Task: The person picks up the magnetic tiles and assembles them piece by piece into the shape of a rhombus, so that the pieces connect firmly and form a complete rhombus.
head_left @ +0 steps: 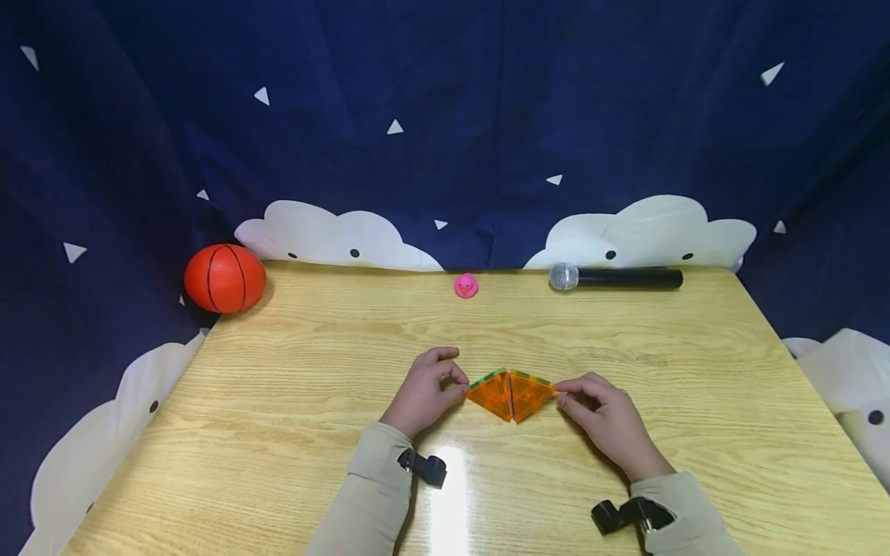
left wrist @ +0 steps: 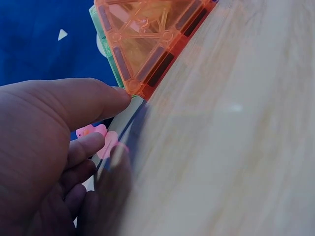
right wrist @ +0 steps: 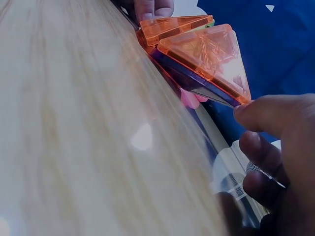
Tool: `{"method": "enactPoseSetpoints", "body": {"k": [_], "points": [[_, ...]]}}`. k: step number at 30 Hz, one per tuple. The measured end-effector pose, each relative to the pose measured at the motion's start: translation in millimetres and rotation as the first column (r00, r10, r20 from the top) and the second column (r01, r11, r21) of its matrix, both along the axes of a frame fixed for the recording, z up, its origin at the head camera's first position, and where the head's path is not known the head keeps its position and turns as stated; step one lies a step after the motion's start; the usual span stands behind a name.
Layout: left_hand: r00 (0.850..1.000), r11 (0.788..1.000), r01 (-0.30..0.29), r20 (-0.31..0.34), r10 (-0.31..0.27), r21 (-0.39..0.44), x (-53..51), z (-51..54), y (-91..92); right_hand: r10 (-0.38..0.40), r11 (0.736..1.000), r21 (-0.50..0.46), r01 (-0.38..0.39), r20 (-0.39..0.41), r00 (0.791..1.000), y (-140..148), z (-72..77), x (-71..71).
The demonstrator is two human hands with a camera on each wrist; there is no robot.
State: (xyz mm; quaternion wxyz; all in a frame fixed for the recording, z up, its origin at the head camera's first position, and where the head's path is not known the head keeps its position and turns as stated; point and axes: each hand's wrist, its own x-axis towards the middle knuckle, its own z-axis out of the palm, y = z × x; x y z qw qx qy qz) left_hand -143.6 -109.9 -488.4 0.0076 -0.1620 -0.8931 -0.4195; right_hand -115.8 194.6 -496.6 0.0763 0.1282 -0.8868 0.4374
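Observation:
Two translucent orange triangular magnetic tiles meet along an edge at mid-table, the left tile [head_left: 490, 399] and the right tile [head_left: 531, 397]. Green edges show behind them, and the right wrist view shows a purple edge under the nearer orange tile [right wrist: 211, 59]. My left hand [head_left: 426, 392] pinches the outer left corner between thumb and index finger, its other fingers loosely bent. At the outer right corner, my right hand [head_left: 612, 423] pinches with thumb and index finger. What lies behind the orange faces is mostly hidden.
Along the table's back edge are a red ball [head_left: 225, 279] at the left, a small pink rubber duck [head_left: 466, 286] in the middle and a microphone [head_left: 615, 278] at the right. A dark blue curtain [head_left: 445, 116] hangs behind the wooden table [head_left: 313, 363].

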Motion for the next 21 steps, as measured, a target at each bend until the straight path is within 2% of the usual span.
{"method": "enactPoseSetpoints", "body": {"k": [10,17,21], "points": [[1.000,1.000,0.001,0.000,-0.001,0.005,-0.5,-1.2,0.2,0.065,0.997,-0.044,-0.067,-0.039,0.997,2.9,0.9,2.5],[1.000,0.999,0.025,0.003,-0.025,-0.027,-0.6,-0.2,-1.0,0.072,0.993,-0.088,-0.076,-0.053,0.996,0.9,1.1,2.9],[0.999,0.997,0.048,0.024,-0.047,-0.056,0.3,1.6,-2.4,0.133,0.987,-0.088,-0.136,-0.044,0.990,-1.2,1.3,2.9]]}}
